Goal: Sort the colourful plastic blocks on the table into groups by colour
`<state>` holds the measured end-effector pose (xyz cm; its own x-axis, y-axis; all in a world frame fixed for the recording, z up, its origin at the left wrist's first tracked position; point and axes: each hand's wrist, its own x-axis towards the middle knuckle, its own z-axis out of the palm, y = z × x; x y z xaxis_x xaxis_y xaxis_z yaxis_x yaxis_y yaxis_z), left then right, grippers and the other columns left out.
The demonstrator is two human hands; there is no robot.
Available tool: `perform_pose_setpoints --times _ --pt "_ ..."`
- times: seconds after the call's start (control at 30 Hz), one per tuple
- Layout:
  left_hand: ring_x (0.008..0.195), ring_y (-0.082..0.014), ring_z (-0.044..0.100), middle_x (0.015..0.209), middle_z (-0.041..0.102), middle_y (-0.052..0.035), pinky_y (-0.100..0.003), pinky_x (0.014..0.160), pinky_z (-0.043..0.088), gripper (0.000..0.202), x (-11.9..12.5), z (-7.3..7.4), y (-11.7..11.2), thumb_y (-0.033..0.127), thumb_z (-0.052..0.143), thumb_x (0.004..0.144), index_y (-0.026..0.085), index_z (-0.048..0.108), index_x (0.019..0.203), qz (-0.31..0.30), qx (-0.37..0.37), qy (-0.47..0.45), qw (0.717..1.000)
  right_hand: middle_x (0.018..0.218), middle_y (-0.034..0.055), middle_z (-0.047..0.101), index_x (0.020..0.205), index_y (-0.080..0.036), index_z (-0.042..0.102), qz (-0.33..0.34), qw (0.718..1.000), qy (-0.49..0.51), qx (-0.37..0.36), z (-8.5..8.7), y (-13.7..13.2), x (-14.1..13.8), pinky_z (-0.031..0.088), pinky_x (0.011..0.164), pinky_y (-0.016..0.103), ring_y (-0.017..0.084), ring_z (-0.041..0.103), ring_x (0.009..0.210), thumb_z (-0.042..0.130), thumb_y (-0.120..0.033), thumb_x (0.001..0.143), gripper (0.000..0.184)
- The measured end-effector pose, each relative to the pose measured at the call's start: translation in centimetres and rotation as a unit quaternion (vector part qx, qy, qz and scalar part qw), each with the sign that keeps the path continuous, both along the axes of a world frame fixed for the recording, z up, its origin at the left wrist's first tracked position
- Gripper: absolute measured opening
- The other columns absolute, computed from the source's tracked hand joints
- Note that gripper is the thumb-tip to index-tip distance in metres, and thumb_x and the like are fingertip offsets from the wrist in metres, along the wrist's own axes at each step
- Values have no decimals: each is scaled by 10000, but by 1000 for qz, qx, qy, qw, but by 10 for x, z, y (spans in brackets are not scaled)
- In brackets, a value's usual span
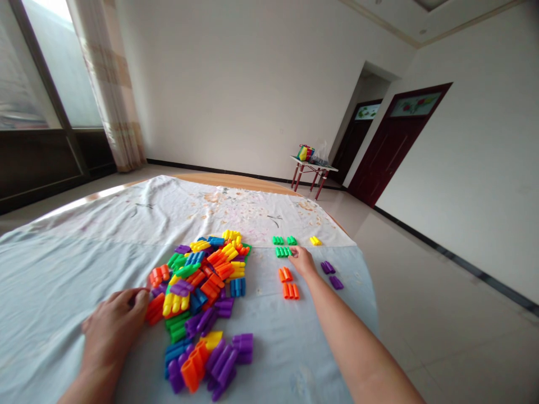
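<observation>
A big heap of coloured plastic blocks lies on a cloth-covered table. My left hand rests on the cloth at the heap's left edge, fingers curled loosely beside an orange block; nothing shows in it. My right hand reaches far out, fingertips touching a green block in a small sorted group. Two more green blocks lie just beyond. Orange blocks lie below the hand, purple blocks to its right, a yellow block further back.
The table's right edge drops to a tiled floor. A small red-legged table with bags stands by the far wall near dark doors. A window and curtain are on the left.
</observation>
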<state>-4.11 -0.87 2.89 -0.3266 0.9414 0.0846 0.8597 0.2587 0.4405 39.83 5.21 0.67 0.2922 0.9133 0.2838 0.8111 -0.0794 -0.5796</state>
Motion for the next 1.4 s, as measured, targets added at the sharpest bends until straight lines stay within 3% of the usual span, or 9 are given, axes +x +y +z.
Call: perform_pose_setpoints --times 0.57,0.97,1.23,1.4 --pt "1152 -285 472 1217 565 -108 -409 873 347 537 0 1 1 501 239 792 206 628 1017 8 -16 -5 1000 921 85 695 914 -141 683 -10 999 6 32 -9 0 6 505 758 256 169 658 792 554 -80 733 230" --pt "1155 -280 462 1209 565 -103 -402 875 343 555 -2 0 3 518 225 790 212 624 1024 5 -29 -10 1000 876 68 683 877 -148 679 -7 997 13 82 -4 -6 0 505 726 274 159 632 710 551 -110 706 217" --pt "1143 -306 475 1191 580 -118 -435 874 350 532 1 1 1 502 251 795 200 640 999 4 -4 -15 1000 904 85 665 908 -148 653 3 987 40 155 21 -31 -8 503 733 314 178 611 768 462 -217 804 228" --pt "1134 -295 484 1177 589 -121 -425 880 354 494 4 4 -3 470 281 818 190 641 1008 -1 4 -17 1000 904 74 655 926 -168 649 121 969 94 194 45 -60 -53 504 677 273 160 604 772 476 -241 841 205"
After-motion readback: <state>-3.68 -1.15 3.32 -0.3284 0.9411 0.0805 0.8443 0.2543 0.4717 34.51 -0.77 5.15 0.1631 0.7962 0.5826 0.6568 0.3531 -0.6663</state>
